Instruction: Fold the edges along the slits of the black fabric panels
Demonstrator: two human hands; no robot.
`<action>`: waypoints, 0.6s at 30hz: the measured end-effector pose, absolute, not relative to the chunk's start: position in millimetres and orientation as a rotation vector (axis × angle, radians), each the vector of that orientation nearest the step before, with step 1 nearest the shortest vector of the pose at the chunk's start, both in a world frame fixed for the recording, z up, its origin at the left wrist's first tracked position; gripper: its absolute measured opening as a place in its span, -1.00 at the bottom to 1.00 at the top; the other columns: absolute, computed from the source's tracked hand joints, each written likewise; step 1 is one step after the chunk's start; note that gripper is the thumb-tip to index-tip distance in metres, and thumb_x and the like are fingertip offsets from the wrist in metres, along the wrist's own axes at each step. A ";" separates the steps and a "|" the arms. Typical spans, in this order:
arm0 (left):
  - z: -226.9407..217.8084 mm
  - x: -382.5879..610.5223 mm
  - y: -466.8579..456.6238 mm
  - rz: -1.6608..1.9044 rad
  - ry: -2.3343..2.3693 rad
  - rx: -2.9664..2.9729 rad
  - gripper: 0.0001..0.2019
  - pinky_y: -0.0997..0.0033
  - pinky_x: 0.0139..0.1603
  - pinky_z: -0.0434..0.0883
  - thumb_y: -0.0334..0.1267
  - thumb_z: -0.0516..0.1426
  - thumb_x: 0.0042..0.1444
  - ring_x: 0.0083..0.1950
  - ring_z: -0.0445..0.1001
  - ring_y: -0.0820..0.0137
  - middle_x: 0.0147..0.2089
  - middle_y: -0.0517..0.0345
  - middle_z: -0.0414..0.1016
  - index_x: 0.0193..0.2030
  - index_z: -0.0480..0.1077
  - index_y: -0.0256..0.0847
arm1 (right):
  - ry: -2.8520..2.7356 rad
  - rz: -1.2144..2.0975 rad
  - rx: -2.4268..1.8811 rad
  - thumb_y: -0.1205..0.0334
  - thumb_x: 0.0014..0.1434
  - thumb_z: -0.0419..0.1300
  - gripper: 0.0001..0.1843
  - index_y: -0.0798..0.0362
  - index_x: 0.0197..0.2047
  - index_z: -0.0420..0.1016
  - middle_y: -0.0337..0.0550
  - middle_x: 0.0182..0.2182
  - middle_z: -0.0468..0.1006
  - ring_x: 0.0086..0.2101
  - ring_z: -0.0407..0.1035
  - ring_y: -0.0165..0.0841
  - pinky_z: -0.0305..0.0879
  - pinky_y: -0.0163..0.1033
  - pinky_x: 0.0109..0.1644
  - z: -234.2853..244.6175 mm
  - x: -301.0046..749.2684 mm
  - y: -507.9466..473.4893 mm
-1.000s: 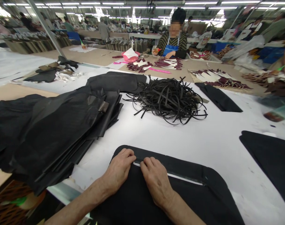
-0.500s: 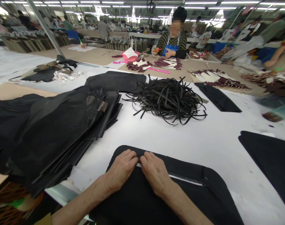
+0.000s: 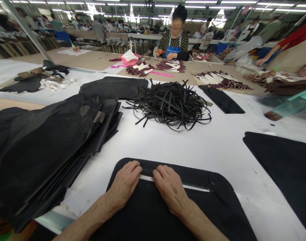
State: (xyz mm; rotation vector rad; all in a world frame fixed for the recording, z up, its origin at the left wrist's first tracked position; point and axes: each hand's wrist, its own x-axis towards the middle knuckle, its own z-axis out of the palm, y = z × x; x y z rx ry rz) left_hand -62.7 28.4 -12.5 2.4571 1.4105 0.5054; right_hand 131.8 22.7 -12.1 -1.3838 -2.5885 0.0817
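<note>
A black panel [image 3: 147,214] lies flat at bottom centre on the white table [image 3: 188,147], its long axis left to right, with the far edge dipping rightward. The left hand [image 3: 124,185] and right hand [image 3: 171,190] rest side by side on its folded far edge by a white strip [image 3: 195,187]. Their fingers are curled and pressing down; whether they pinch the fold cannot be told.

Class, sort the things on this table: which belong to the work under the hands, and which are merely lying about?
In hand: left hand and right hand, both pressing the folded edge of the black panel; white strip beside the fold.

Lying about: heap of black strips; stack of black sheets; second black panel; maroon pieces farther back.
</note>
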 end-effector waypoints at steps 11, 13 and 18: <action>-10.4 -64.0 34.4 0.486 1.380 2.433 -0.81 0.23 -0.17 0.31 -0.41 -0.09 0.22 -0.20 0.30 0.30 -0.22 0.12 0.32 -0.32 0.30 -0.17 | -2.239 0.323 -1.636 0.37 0.27 -0.03 -0.78 0.03 -0.37 0.36 -0.18 -0.38 0.35 -0.34 0.21 -0.32 0.14 -0.22 -0.24 -10.5 182.1 3.7; -9.7 -63.3 35.0 0.487 1.394 2.394 -0.82 0.22 -0.17 0.30 -0.39 -0.07 0.22 -0.20 0.29 0.30 -0.22 0.12 0.33 -0.33 0.30 -0.16 | -2.202 0.352 -1.671 0.37 0.26 -0.01 -0.79 0.03 -0.39 0.35 -0.19 -0.39 0.35 -0.34 0.22 -0.32 0.14 -0.22 -0.25 -10.6 183.4 4.3; -8.5 -59.0 34.0 0.487 1.451 2.322 -0.82 0.19 -0.15 0.29 -0.39 -0.08 0.23 -0.20 0.29 0.29 -0.23 0.12 0.34 -0.34 0.30 -0.17 | -2.182 0.327 -1.758 0.38 0.24 0.01 -0.80 0.03 -0.41 0.32 -0.19 -0.41 0.33 -0.34 0.22 -0.29 0.13 -0.19 -0.25 -12.2 180.8 5.7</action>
